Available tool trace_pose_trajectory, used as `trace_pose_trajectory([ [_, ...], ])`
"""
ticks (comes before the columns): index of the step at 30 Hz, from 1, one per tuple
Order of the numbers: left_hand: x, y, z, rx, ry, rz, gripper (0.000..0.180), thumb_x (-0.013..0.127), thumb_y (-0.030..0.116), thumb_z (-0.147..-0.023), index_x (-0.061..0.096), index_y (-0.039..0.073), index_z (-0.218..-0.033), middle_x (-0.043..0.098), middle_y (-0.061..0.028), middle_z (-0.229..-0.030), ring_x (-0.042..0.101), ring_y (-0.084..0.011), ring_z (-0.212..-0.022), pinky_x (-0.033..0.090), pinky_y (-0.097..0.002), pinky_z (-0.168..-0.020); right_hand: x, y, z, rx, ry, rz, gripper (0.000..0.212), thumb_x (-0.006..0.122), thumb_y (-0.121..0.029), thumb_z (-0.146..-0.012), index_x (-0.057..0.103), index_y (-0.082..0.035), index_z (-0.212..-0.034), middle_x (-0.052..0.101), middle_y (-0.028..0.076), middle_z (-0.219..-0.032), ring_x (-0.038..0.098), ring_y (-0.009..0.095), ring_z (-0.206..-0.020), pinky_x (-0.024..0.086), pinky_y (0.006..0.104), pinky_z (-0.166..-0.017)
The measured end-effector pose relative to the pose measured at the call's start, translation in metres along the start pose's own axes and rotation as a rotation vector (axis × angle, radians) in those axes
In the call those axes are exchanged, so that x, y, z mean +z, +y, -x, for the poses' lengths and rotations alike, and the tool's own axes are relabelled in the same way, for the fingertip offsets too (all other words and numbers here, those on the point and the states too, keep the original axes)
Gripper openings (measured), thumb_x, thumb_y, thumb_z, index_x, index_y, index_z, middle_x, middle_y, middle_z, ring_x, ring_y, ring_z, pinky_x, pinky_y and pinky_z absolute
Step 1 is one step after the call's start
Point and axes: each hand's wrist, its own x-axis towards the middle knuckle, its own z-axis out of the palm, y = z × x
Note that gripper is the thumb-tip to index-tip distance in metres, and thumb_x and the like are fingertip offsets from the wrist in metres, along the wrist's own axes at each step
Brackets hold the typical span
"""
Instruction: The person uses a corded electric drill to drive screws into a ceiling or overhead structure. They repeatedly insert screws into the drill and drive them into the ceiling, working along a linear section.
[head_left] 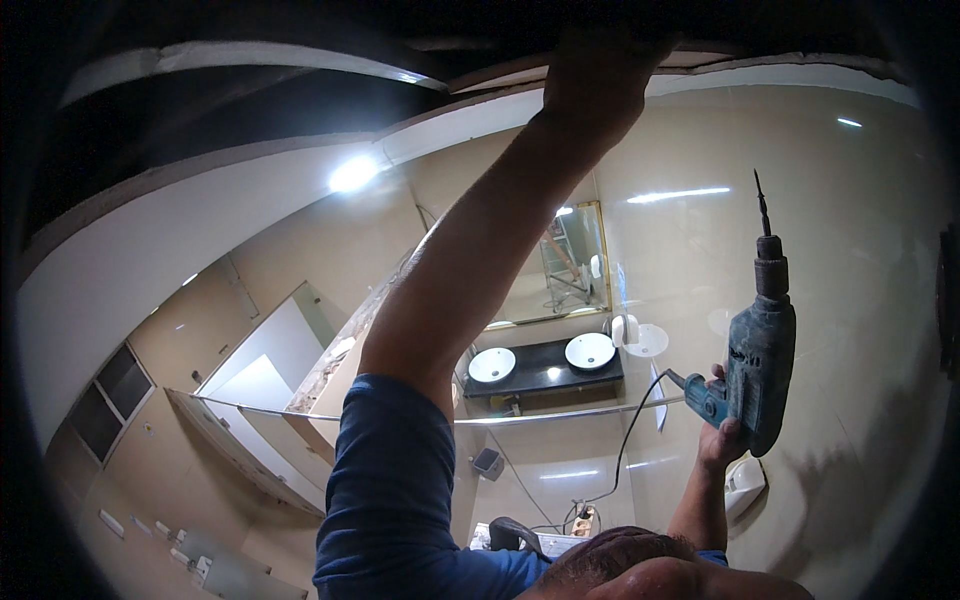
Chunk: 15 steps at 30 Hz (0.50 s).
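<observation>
A teal corded power drill (757, 370) stands upright on the right, its long dark bit (762, 203) pointing up. My right hand (718, 436) is closed round its handle, and the black cord (628, 445) leads down from there. My left arm, in a blue short sleeve, stretches up across the middle. At its end my left hand (598, 82) reaches the edge of a ceiling opening (500, 72). Deep shadow hides its fingers, so I cannot tell whether they grip the edge. The drill bit is apart from the ceiling and the wall.
Pale ceiling board (110, 270) borders the dark opening, with a metal strip (250, 53) across it. A bright lamp (354, 174) shines on the left. Below are a dark counter (540, 378) with two white basins, a gold-framed mirror (600, 235), and a power strip (584, 520). Beige wall lies beside the drill.
</observation>
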Motion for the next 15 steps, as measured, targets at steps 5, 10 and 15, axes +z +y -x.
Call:
trace_pose_trajectory([
  [5,-0.014,-0.015,-0.004,-0.118,-0.269,0.740,0.059,0.048,0.005,-0.093,0.053,0.016,-0.150,0.065,-0.0219,-0.126,0.059,-0.0356,-0.118,0.045,-0.0546,-0.104,0.000,-0.002,0.000,0.000,0.006,-0.021,0.088,0.071,-0.055,-0.089,0.043,0.003,-0.149,0.059,0.024,-0.137,0.066,0.040,-0.117,0.057,0.0443,-0.093],
  [10,-0.019,-0.019,-0.002,-0.117,-0.400,0.715,0.058,0.049,0.007,-0.093,0.054,0.019,-0.150,0.066,-0.0199,-0.120,0.060,-0.0364,-0.110,0.046,-0.0542,-0.100,0.001,-0.003,0.000,0.013,-0.001,-0.040,0.087,0.071,-0.056,-0.090,0.044,0.002,-0.150,0.060,0.022,-0.137,0.066,0.039,-0.118,0.056,0.0436,-0.093],
  [15,-0.013,-0.036,0.008,-0.133,0.060,0.621,0.058,0.048,0.007,-0.093,0.055,0.018,-0.150,0.065,-0.0187,-0.124,0.060,-0.0365,-0.113,0.044,-0.0548,-0.103,0.001,-0.004,-0.001,0.029,-0.017,-0.011,0.090,0.071,-0.058,-0.089,0.043,0.002,-0.150,0.059,0.023,-0.138,0.065,0.039,-0.118,0.056,0.0431,-0.093],
])
